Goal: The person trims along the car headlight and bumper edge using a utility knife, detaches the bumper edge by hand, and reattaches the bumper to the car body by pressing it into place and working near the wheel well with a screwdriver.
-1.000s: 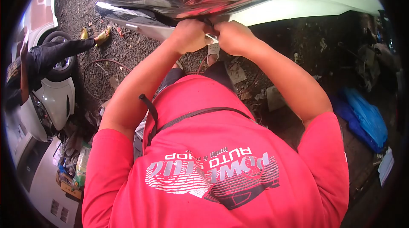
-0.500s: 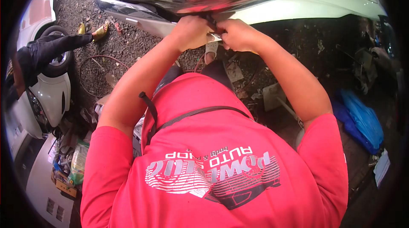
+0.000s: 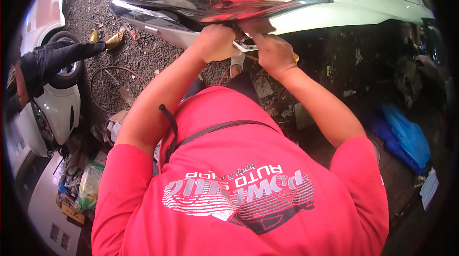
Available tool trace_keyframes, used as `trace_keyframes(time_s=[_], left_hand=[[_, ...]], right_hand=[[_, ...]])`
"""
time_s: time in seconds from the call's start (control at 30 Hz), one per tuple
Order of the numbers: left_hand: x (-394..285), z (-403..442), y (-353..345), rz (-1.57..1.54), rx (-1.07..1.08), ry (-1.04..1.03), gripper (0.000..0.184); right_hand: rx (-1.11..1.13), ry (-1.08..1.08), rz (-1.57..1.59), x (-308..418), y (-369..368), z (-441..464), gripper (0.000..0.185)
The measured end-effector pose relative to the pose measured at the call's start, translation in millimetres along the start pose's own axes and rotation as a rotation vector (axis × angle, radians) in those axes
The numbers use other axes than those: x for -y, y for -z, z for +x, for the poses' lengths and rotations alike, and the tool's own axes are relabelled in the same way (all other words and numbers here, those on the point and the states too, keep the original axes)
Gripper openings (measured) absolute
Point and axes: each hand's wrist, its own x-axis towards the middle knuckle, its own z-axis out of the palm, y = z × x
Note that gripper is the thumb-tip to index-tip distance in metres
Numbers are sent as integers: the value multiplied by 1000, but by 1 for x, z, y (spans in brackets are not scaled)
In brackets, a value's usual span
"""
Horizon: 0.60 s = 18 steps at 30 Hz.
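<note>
My left hand (image 3: 217, 43) is closed at the edge of the white bumper (image 3: 167, 34), just under the headlight (image 3: 205, 5); its fingertips are hidden. Beside it, a small white edge with a metallic piece (image 3: 245, 46) shows between the hands. My right hand (image 3: 276, 54) has its fingers curled and reaches under the headlight's lower edge. Something yellow (image 3: 297, 58) sticks out at its outer side, most of it hidden by the hand. The white body panel (image 3: 325, 12) of the car extends to the right above my right hand.
Another person's dark-clothed leg (image 3: 71, 52) and yellow footwear (image 3: 114, 40) are at the left, beside a white motor scooter (image 3: 61, 105). A thin hose (image 3: 98, 94) loops over the gravel. Blue plastic (image 3: 406, 136) lies at the right. Bags and boxes (image 3: 89, 184) sit at the lower left.
My right hand has turned and shifted slightly right and down, and the yellow thing now shows beside it. My left hand stays near the bumper edge. The view has shifted slightly.
</note>
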Motion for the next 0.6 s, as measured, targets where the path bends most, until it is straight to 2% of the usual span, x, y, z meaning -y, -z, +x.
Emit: trace_keyframes(time_s=[0.03, 0.1, 0.17, 0.27, 0.53, 0.6], left_hand=[[-3, 0, 2, -16, 8, 41, 35], [-9, 1, 3, -22, 19, 69, 32], [-12, 3, -3, -34, -125, 106, 26], [-16, 5, -3, -78, -162, 141, 22], [-16, 8, -8, -26, -135, 260, 23], [-13, 6, -10, -75, -206, 264, 26]], right_hand=[[9, -97, 73, -1, 0, -4, 16], [23, -109, 174, -4, -3, -13, 15], [33, -141, 345, 2, 7, -19, 13], [7, -189, 461, 5, 8, -26, 12], [36, -245, 485, -3, 2, -31, 13], [38, -260, 474, -4, 3, -27, 16]])
